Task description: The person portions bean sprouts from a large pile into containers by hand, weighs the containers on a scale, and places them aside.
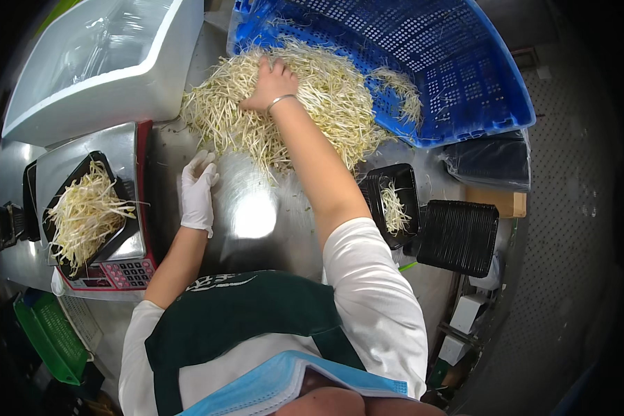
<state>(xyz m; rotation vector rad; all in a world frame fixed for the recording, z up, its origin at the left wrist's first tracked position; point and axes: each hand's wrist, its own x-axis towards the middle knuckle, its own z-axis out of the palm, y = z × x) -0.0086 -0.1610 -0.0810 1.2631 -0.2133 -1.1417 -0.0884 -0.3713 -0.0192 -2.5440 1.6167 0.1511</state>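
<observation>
A large heap of bean sprouts (338, 93) lies on the stainless steel table (286, 229), spilling from the mouth of a tipped blue perforated plastic crate (447, 67). My right hand (274, 86), bare with a bangle at the wrist, rests on top of the heap with its fingers spread. In a white glove, my left hand (198, 190) is at the heap's near left edge, fingers loosely bent and nothing seen in it. Left of it, a digital scale (130, 135) with a red frame carries a black plastic tray (117, 229) of sprouts (86, 213).
A white foam box (119, 93) stands behind the scale. To my right are a black tray (406, 182) holding a few sprouts and a stack of black trays (457, 236). Bagged black trays (491, 161) sit near the crate. A green basket (52, 333) is low at the left.
</observation>
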